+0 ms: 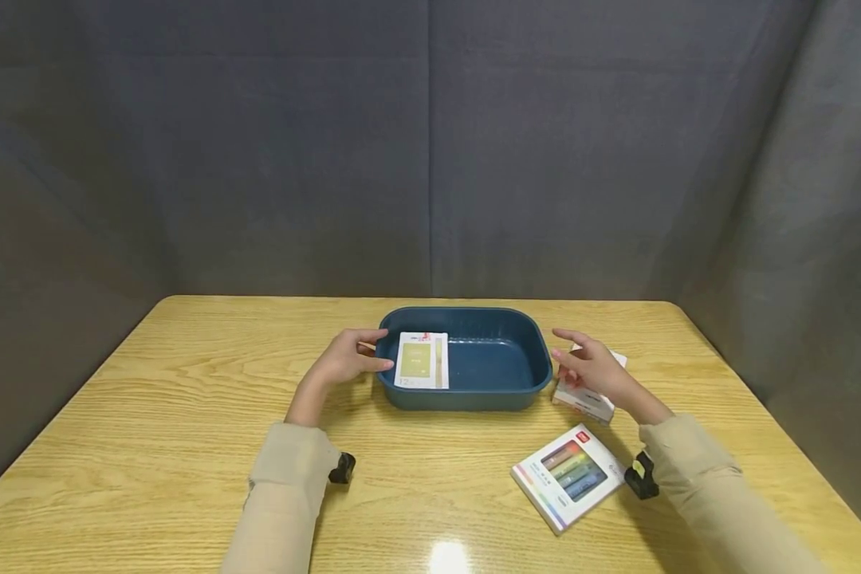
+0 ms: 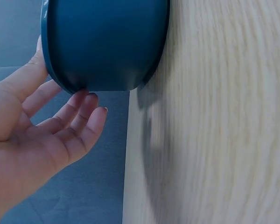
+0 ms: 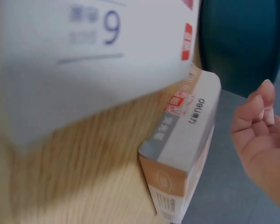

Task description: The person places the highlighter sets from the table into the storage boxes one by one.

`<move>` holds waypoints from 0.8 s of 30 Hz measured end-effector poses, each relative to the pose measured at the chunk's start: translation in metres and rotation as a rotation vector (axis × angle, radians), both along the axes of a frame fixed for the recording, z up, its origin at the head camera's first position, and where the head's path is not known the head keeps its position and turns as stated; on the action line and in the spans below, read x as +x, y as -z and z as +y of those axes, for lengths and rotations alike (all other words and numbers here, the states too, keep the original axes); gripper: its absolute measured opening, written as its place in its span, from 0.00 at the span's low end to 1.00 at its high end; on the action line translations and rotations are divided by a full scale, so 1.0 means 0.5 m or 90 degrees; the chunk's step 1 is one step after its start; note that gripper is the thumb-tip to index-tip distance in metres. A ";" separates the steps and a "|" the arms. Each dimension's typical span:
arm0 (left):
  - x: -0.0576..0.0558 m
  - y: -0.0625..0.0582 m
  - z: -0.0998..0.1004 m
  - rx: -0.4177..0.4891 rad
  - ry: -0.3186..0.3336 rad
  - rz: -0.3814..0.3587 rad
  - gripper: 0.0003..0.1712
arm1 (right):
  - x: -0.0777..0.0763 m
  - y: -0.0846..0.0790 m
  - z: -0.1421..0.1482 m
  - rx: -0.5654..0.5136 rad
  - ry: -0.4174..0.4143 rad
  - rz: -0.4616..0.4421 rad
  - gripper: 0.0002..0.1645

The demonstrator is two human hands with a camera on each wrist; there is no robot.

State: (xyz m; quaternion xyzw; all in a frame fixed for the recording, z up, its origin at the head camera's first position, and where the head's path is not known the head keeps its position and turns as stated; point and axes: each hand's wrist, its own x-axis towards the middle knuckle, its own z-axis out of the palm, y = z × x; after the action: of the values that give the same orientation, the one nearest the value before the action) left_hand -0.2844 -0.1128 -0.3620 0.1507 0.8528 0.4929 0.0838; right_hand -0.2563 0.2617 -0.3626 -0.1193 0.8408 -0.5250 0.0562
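Observation:
A dark blue basin (image 1: 491,401) stands on the table. My left hand (image 1: 347,355) holds its left end, thumb over the rim and other fingers against the outside. In the left wrist view this hand (image 2: 51,114) has its last fingers loosely bent, free of the wall. Inside the basin, at the left, lies a flat white and yellow-green box (image 1: 422,363). My right hand (image 1: 594,370) hovers over a white and orange box (image 1: 583,401) beside the basin's right end. The right wrist view shows this hand (image 3: 266,135) with bent fingers, apart from the box (image 3: 191,121).
A white box of markers (image 1: 567,477) with a window showing several colours lies nearer the front, below the right hand. Its blurred end (image 3: 98,65) fills the upper left of the right wrist view. Dark grey curtains (image 1: 430,159) enclose the wooden table (image 1: 186,414).

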 end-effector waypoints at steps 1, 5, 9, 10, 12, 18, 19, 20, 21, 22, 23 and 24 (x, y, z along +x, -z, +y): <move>-0.001 0.001 -0.001 0.000 0.002 0.001 0.33 | 0.002 -0.001 0.003 0.002 0.001 0.002 0.32; -0.001 0.003 -0.003 0.001 0.006 0.003 0.33 | 0.010 -0.001 0.014 0.016 0.003 0.010 0.32; -0.001 0.007 -0.005 0.003 0.004 0.001 0.34 | 0.022 0.001 0.021 0.033 0.003 0.007 0.33; -0.001 0.008 -0.006 0.004 0.004 0.000 0.34 | 0.026 0.001 0.023 0.037 0.001 0.008 0.33; -0.002 0.009 -0.006 0.006 0.003 -0.001 0.34 | 0.035 0.001 0.024 0.040 -0.008 0.009 0.33; -0.006 0.014 -0.008 0.018 -0.002 -0.013 0.34 | 0.065 0.001 0.030 0.031 -0.038 0.004 0.33; -0.007 0.014 -0.008 0.021 -0.003 -0.014 0.34 | 0.070 0.002 0.032 0.028 -0.041 0.001 0.33; -0.007 0.015 -0.008 0.022 -0.004 -0.015 0.34 | 0.075 0.002 0.033 0.029 -0.044 -0.002 0.33; -0.008 0.017 -0.008 0.026 -0.005 -0.018 0.34 | 0.080 0.003 0.035 0.030 -0.046 -0.004 0.33; -0.008 0.018 -0.009 0.030 -0.005 -0.020 0.34 | 0.084 0.004 0.036 0.031 -0.050 -0.004 0.33; -0.008 0.019 -0.009 0.033 -0.006 -0.022 0.34 | 0.089 0.006 0.038 0.032 -0.051 -0.007 0.33; -0.009 0.021 -0.009 0.038 -0.007 -0.026 0.34 | 0.094 0.007 0.040 0.031 -0.052 -0.011 0.33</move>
State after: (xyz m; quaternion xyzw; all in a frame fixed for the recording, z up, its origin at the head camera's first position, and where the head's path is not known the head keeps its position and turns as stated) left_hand -0.2886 -0.1173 -0.3724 0.1387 0.8368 0.5212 0.0938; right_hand -0.2093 0.2815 -0.3662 -0.1473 0.8473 -0.5026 0.0878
